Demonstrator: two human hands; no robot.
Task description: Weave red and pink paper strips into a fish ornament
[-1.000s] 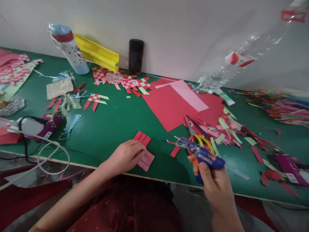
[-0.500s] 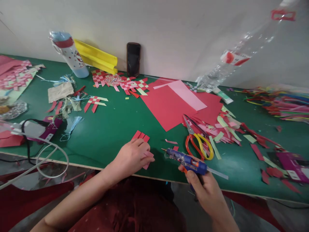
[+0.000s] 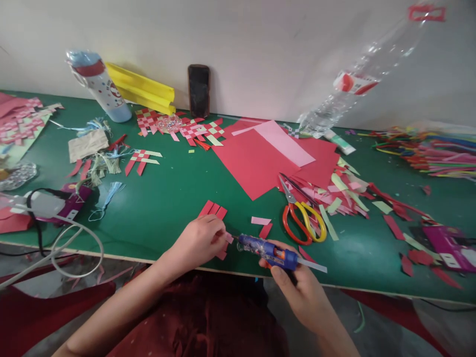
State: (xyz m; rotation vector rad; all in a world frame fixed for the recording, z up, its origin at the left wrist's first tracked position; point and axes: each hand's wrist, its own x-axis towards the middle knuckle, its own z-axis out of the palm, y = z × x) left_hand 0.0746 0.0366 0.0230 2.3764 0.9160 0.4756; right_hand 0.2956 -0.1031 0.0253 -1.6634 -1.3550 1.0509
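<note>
My left hand (image 3: 203, 239) is closed on a small pink paper strip (image 3: 229, 238), over several red paper strips (image 3: 212, 210) lying side by side near the table's front edge. The hand hides part of those strips. In my right hand (image 3: 292, 272) is a blue glue gun (image 3: 266, 250), with a clear glue stick (image 3: 314, 265) coming out of its back end. The gun's nozzle is at the pink strip; whether they touch I cannot tell. A loose pink strip (image 3: 261, 220) and a red piece (image 3: 265, 231) lie just beyond the gun.
Scissors (image 3: 303, 218) with red and yellow handles lie right of the gun, beside paper scraps (image 3: 345, 198). Red sheets (image 3: 253, 163) lie behind. A phone (image 3: 199, 91), a flask (image 3: 102, 87) and a tilted plastic bottle (image 3: 357, 82) stand by the wall. A white cable (image 3: 100, 248) loops at left.
My right hand has brought the glue gun left, its nozzle now at the pink strip in my left hand. My left hand has turned slightly. The view has shifted a little.
</note>
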